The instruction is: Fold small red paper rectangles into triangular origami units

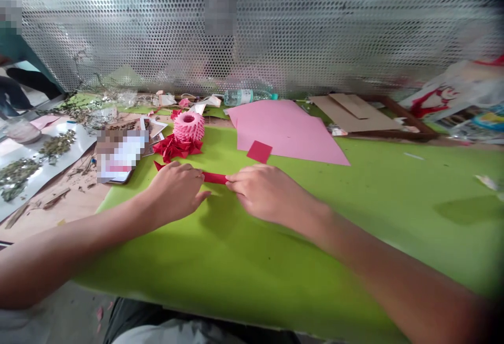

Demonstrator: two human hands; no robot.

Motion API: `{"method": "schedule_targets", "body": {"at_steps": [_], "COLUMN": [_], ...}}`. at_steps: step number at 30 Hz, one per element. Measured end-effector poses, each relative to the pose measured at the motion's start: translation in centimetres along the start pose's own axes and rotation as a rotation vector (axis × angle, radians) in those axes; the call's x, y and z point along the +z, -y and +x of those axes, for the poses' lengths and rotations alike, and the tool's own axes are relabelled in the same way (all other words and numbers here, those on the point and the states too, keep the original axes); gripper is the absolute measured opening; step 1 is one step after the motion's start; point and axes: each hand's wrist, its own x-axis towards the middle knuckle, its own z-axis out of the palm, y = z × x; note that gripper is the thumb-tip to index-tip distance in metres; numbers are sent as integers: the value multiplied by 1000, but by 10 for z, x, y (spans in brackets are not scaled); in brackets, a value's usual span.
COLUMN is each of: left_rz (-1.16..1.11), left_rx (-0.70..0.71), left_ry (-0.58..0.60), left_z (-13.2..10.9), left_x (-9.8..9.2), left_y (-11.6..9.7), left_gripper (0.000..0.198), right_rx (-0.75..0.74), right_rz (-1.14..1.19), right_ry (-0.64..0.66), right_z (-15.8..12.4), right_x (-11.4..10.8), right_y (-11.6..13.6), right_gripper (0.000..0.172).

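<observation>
Between my hands a narrow folded strip of red paper (214, 178) is stretched level, close over the green table covering. My left hand (177, 189) has its curled fingers on the strip's left end, with the thumb held apart below. At the other end my right hand (262, 189) pinches the strip between thumb and fingers. Just beyond my left hand lies a pile of folded red paper pieces (179, 147), beside a pink ring-shaped model of folded paper (189, 126). A red paper square (259, 152) rests partly on a large pink sheet (287, 131).
A phone (122, 157) lies left of the pile, near dried plant bits (57, 144) on a white sheet. Along the perforated metal screen (275, 29) are a plastic bottle (248, 96) and brown cardboard (354, 113). Part of another person (23, 65) shows at far left.
</observation>
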Motion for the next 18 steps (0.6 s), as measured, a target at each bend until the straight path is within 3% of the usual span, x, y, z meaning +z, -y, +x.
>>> {"method": "schedule_targets", "body": {"at_steps": [3,12,18], "left_rz": [-40,-19,-44], "left_rx": [51,272,268], "left_ry": [-37,-152,-182], "left_z": [7,25,26], "left_x": [6,22,20], "left_y": [8,29,29], "left_gripper": [37,26,32], "right_rx": [-22,-50,-56], "right_rz": [-51,-12,51], "right_ry": [16,-129,-165], "right_z": [4,12,15], "right_x": [1,13,20], "right_y": [-2,-11,-17], "right_gripper": [22,18,18]}}
